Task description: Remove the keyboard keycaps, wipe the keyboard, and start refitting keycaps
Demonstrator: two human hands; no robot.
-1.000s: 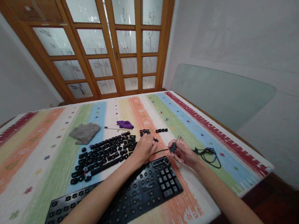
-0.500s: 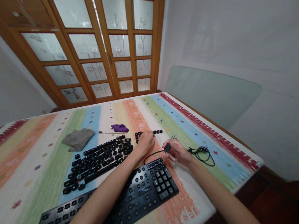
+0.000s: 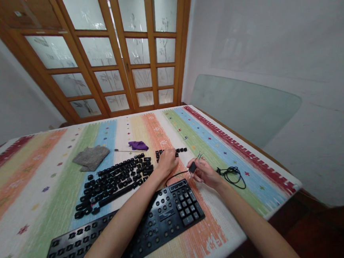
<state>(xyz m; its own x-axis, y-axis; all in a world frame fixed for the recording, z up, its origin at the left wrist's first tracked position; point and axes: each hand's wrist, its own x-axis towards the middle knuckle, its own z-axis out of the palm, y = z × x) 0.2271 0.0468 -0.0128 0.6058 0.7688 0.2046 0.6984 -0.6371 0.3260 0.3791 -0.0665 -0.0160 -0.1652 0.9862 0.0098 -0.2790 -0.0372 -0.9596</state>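
My right hand (image 3: 205, 172) is closed around a keycap puller (image 3: 192, 167) with a black grip and thin wire prongs at both ends. It hovers just past the top right corner of a black keyboard (image 3: 167, 216). Most of that keyboard's keycaps are off, but the number pad (image 3: 187, 207) still carries its caps. Beyond the keyboard, my left hand (image 3: 167, 159) rests with curled fingers on a small group of loose keycaps (image 3: 181, 149). Its fingertips are hidden, so whatever they pinch cannot be seen. My left forearm crosses over the keyboard.
Many loose black keycaps (image 3: 116, 177) lie in rows left of my left hand. Farther back are a grey cloth (image 3: 91, 158), a thin brush (image 3: 129, 150) and a purple cloth (image 3: 138, 145). A coiled black cable (image 3: 233, 177) lies at the right on the striped tablecloth (image 3: 215, 221).
The puller in my right hand has tilted slightly and its prongs have shifted a little. My left hand stays at the small keycap group. The view has moved slightly.
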